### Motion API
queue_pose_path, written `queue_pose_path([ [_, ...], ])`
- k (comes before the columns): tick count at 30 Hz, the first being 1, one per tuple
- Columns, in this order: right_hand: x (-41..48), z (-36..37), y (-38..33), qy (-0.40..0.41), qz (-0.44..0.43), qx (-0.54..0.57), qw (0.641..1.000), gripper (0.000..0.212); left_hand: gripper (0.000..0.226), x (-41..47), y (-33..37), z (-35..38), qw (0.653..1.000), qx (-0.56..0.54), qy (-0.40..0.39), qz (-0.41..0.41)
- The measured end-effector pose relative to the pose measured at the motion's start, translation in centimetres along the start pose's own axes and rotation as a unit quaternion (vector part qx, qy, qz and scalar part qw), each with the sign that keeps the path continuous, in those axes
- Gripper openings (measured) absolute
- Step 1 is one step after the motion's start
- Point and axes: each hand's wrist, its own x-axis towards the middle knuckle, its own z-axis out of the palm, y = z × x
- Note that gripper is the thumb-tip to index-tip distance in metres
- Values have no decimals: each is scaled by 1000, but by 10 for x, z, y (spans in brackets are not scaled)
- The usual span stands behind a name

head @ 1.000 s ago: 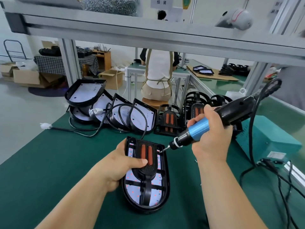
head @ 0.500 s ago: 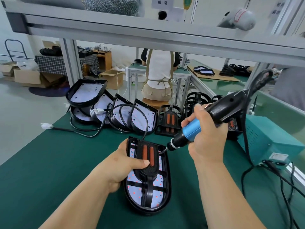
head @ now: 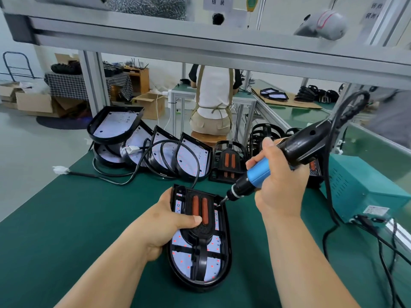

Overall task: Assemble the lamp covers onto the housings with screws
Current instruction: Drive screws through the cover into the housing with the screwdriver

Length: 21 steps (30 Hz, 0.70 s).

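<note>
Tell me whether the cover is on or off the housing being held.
On. The cover sits inside the housing rim, the left hand thumbs it down, and the screwdriver tip is at its corner.

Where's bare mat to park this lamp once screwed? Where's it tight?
Bare green mat left of the held lamp, bordered by the white-plug cable behind. Narrower strip between lamp and teal box, crossed by the right forearm and cords. Crowded: housings along the back.
</note>
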Motion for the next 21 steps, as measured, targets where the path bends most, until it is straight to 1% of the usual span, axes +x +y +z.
queue_pose_path([
  [3, -1, -1, 0, 16, 11, 9, 1000, 32, 57, -1, 1, 0, 1000, 6, 0, 4],
  [7, 1, -5, 1, 33, 24, 16, 999, 25, 62, 0, 0, -2, 999, 31, 5, -4],
  [8, 2, -6, -1, 36, 24, 23, 999, 17, 66, 0, 1, -3, 999, 43, 3, -7],
  [9, 3, -5, -4, 43, 22, 33, 998, 13, 74, -1, 2, -4, 998, 58, 5, -8],
  [10, 5, -5, -8, 49, 17, 45, 998, 20, 88, -2, 5, -6, 996, 84, 11, -6],
  [11, 7, -6, -12, 57, 17, 61, 996, 21, 102, -5, 11, -8, 991, 134, 23, 0],
  [12, 9, -7, -17, 64, 17, 87, 994, 17, 110, -8, 18, -10, 977, 207, 42, 12],
  [13, 11, -7, -22, 75, 20, 117, 990, 14, 111, -11, 24, -11, 951, 296, 78, 34],
  [14, 14, -9, -26, 84, 25, 145, 986, 18, 106, -15, 30, -12, 912, 381, 132, 71],
  [15, 17, -11, -29, 95, 33, 170, 980, 23, 97, -17, 34, -11, 872, 435, 183, 126],
  [16, 20, -12, -34, 103, 35, 187, 976, 27, 82, -18, 37, -7, 850, 445, 210, 190],
  [17, 21, -12, -37, 109, 37, 199, 973, 31, 63, -18, 40, 0, 849, 422, 205, 243],
  [18, 22, -13, -41, 112, 42, 211, 970, 33, 44, -15, 42, 8, 871, 369, 177, 273],
  [19, 23, -14, -44, 113, 48, 222, 967, 35, 32, -11, 42, 17, 906, 301, 138, 264],
  [20, 23, -14, -48, 110, 54, 233, 965, 35, 26, -6, 43, 26, 940, 226, 102, 233],
  [21, 23, -15, -50, 108, 59, 242, 962, 35, 23, -1, 43, 34, 966, 147, 78, 195],
])
